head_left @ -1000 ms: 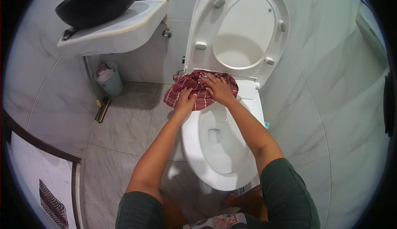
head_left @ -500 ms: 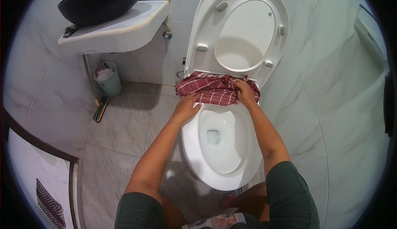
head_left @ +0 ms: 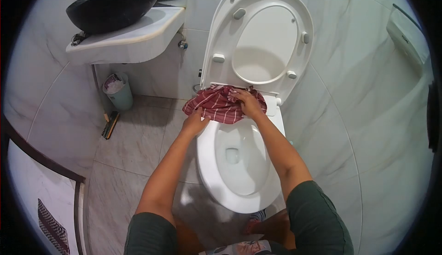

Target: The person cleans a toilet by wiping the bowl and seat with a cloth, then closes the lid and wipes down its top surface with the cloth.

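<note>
A red cloth with white stripes (head_left: 221, 110) lies bunched across the back of the white toilet (head_left: 212, 176), below the raised seat and lid (head_left: 301, 66). My right hand (head_left: 247, 103) grips the cloth near its right part, fingers curled into the folds. At the cloth's lower left edge is my left hand (head_left: 195, 123), its fingers bent round the fabric by the rim. The toilet bowl stands open in front of both hands.
A black basin (head_left: 115, 8) rests on the white counter (head_left: 133, 43) at upper left. Below are a bin (head_left: 120, 96) with crumpled paper and a brush (head_left: 110, 125). Marbled wall tiles rise at right. A patterned mat (head_left: 51, 227) lies past the doorway.
Over the last half second my right hand has moved left with the cloth, which is more bunched. My left hand has shifted slightly left and down. The view has tilted a little.
</note>
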Action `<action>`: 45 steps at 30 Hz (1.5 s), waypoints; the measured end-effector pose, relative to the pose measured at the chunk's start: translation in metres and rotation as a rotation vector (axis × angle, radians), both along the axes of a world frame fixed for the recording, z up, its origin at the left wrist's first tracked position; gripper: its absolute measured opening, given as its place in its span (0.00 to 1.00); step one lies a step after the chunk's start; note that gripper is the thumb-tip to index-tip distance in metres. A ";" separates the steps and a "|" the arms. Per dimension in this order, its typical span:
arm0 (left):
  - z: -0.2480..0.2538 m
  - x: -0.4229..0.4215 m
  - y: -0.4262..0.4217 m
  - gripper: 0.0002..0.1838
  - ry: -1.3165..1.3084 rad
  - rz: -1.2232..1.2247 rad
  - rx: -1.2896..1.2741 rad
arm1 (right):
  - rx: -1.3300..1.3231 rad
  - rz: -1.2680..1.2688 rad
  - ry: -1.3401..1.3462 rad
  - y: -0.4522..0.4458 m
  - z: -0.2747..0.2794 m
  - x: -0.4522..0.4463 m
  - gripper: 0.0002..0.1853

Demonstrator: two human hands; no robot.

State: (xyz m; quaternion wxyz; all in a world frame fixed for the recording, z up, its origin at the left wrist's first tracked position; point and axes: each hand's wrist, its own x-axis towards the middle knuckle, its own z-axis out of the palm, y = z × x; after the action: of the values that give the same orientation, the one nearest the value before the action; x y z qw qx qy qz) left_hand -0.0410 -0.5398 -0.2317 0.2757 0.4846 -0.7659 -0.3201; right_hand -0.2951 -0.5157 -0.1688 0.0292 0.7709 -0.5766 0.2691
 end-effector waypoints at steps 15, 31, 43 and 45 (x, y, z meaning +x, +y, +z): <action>0.033 -0.025 0.013 0.37 0.159 -0.137 0.065 | 0.327 -0.118 -0.618 0.010 0.047 0.004 0.17; 0.143 0.024 0.026 0.23 1.455 0.070 0.127 | -0.655 0.234 -1.041 -0.007 0.258 0.108 0.14; 0.138 0.034 0.033 0.17 1.374 0.043 0.061 | -0.411 -0.428 -0.725 -0.111 0.148 0.074 0.23; 0.129 0.035 0.028 0.16 1.371 0.054 0.061 | -0.275 -0.420 -0.663 -0.099 0.129 0.068 0.23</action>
State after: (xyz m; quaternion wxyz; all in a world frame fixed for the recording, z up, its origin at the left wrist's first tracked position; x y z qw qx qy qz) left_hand -0.0063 -0.5120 -0.1024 0.6922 0.1990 -0.3969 -0.5690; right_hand -0.2273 -0.6146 -0.0402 -0.0014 0.4970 -0.6582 0.5655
